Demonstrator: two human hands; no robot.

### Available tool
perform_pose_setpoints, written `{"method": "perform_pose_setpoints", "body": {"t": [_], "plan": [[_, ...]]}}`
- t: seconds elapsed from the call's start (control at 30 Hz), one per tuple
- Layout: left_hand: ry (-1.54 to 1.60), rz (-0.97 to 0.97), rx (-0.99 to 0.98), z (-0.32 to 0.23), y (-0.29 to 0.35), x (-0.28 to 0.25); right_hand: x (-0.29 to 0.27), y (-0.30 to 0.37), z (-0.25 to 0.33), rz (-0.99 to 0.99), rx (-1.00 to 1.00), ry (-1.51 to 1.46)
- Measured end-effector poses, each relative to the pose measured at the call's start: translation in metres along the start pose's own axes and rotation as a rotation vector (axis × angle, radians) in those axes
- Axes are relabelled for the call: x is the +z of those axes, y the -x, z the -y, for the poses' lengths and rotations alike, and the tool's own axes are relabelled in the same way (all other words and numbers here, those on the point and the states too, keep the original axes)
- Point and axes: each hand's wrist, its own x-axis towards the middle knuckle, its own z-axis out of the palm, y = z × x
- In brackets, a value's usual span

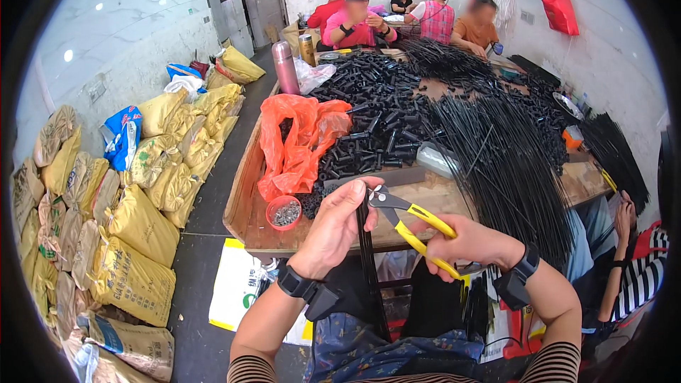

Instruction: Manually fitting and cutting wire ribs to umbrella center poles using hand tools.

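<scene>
My left hand (330,221) is closed around a bundle of thin black rods (367,262), which hangs down toward my lap. My right hand (477,243) grips pliers with yellow handles (434,221). Their dark jaws are at the top of the rods, right beside my left fingertips; whether they bite on anything is too small to tell. Just past my left hand stands a red bowl (275,225) with small metal pieces. Beyond my hands, short black tubular parts (386,131) lie heaped on the wooden table (245,191).
Long black rods (507,163) spread over the table's right side. An orange plastic bag (298,135) and a pink thermos (285,69) stand on the left. Several co-workers sit around the table; a person's hand (624,216) is at the right. Stacked yellow sacks (138,220) line the left wall.
</scene>
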Motion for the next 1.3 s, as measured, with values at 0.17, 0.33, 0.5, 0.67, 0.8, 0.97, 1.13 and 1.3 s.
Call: {"method": "perform_pose_setpoints", "body": {"t": [0.17, 0.33, 0.5, 0.67, 0.8, 0.97, 1.13, 1.3], "plan": [[-0.026, -0.065, 0.03, 0.002, -0.001, 0.001, -0.004, -0.007, -0.01, -0.585, -0.805, 1.074], [-0.002, -0.063, 0.004, -0.002, 0.0, 0.0, -0.01, -0.002, -0.01, -0.693, -0.864, 1.35], [-0.008, -0.06, 0.034, 0.0, -0.001, 0.004, -0.003, 0.0, -0.001, -0.049, 0.013, -0.045], [-0.044, -0.117, 0.032, -0.001, 0.0, 0.008, 0.003, 0.001, -0.002, -0.48, -0.464, 0.869], [-0.052, -0.117, 0.036, 0.001, 0.001, 0.007, -0.006, -0.005, -0.005, -0.805, -1.035, 1.498], [-0.162, -0.118, 0.045, 0.003, 0.0, 0.007, -0.005, 0.0, 0.001, -0.544, -0.636, 0.929], [-0.252, -0.043, 0.068, 0.003, 0.001, 0.013, -0.016, -0.001, 0.012, 0.091, 0.091, 0.318], [-0.264, -0.043, 0.054, 0.001, 0.002, 0.014, -0.019, 0.004, 0.034, 0.182, 0.13, 0.089]]}}
